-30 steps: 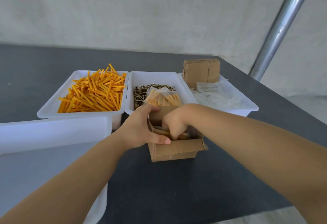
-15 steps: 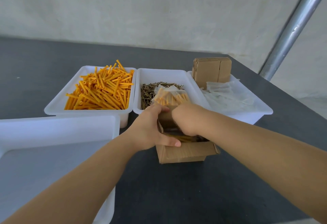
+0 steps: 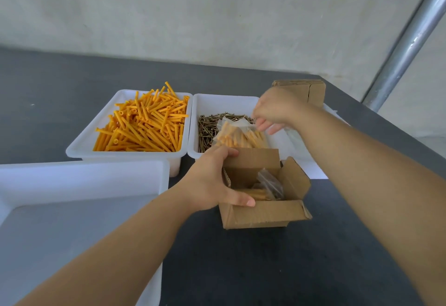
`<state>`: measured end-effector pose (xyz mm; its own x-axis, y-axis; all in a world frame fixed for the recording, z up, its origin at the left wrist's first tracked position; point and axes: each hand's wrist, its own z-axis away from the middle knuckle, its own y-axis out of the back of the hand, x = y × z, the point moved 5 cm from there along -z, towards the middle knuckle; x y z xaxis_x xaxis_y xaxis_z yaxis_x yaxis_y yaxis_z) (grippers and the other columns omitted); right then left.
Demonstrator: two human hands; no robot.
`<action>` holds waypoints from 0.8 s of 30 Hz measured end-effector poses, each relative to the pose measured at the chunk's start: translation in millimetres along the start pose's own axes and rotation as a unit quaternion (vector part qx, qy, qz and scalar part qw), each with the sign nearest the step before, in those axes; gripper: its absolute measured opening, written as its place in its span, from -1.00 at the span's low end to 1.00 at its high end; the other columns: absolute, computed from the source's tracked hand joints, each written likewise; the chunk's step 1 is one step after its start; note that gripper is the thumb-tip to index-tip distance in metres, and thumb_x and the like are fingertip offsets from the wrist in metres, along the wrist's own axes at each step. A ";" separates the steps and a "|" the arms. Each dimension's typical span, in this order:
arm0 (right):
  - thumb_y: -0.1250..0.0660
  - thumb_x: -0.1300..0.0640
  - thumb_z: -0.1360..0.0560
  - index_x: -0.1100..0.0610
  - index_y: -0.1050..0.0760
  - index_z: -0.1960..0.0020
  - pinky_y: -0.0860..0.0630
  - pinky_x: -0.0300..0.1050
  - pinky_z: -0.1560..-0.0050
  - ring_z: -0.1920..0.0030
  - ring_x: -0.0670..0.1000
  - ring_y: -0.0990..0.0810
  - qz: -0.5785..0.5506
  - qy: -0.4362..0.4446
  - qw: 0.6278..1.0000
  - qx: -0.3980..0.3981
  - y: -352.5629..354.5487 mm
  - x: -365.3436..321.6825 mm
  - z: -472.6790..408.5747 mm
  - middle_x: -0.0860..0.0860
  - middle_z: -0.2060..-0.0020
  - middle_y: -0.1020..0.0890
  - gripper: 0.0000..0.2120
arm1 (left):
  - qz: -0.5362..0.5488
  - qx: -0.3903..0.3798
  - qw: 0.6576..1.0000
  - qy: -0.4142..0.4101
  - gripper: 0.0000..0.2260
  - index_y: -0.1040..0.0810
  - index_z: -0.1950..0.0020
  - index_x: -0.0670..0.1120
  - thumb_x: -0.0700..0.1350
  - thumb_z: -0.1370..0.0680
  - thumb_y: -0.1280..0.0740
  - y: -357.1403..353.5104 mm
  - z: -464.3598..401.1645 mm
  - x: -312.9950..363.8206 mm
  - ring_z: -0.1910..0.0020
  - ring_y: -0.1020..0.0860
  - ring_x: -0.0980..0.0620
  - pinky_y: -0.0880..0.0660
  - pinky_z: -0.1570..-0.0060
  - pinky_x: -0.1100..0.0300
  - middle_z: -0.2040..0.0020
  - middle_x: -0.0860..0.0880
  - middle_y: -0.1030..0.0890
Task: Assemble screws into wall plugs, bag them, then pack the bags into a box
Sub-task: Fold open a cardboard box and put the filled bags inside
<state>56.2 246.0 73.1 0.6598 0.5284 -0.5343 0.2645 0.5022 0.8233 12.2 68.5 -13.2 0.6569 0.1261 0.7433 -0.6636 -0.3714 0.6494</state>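
Orange wall plugs in white tray; brown cardboard box beside left hand; brassy screws

pale wall, dark table, metal pole

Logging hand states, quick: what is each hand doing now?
Left hand: grips the open brown cardboard box.
Right hand: open, reaching over the clear bag of orange plugs.

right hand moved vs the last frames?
Yes. The right hand has left the cardboard box and gone up and away, now over the screw tray by a filled bag.
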 end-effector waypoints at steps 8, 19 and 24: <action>-0.34 0.01 -0.55 0.23 -0.40 -0.36 -0.54 0.06 -0.17 -0.17 0.19 -0.55 0.184 -0.057 0.980 -0.047 -41.9 16.2 -45.8 0.17 -0.17 -0.52 -0.53 | 0.004 -0.011 1.000 0.001 -0.11 -0.31 -0.46 0.05 0.17 -0.23 -0.63 -1.5 -1.1 -2.7 -0.27 -0.35 0.18 -0.32 -0.18 0.33 -0.30 0.19 -0.34; -0.26 0.20 -0.55 0.22 -0.37 0.03 -0.43 -0.04 0.07 0.07 0.15 -0.48 0.056 -0.065 0.986 0.140 -31.2 32.9 -68.7 0.12 0.01 -0.43 -0.91 | 0.008 -0.015 1.000 0.005 -0.13 -0.31 -0.46 0.05 0.15 -0.24 -0.62 -1.2 -0.4 -1.6 -0.28 -0.35 0.16 -0.35 -0.21 0.28 -0.31 0.17 -0.35; -0.21 0.20 -0.64 0.23 -0.48 -0.18 -0.56 0.13 0.18 -0.02 0.17 -0.63 -0.442 -0.100 0.889 0.073 -11.6 51.6 -52.8 0.19 -0.13 -0.61 -0.83 | 0.005 -0.013 1.000 0.006 -0.13 -0.32 -0.45 0.04 0.15 -0.23 -0.63 -0.8 0.1 -1.2 -0.25 -0.37 0.16 -0.40 -0.22 0.24 -0.29 0.17 -0.36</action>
<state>50.1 303.6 25.8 0.2579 -0.1683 -0.9514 0.8199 0.5590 0.1233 11.9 68.6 -14.7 0.6461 0.1342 0.7514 -0.6789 -0.3490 0.6460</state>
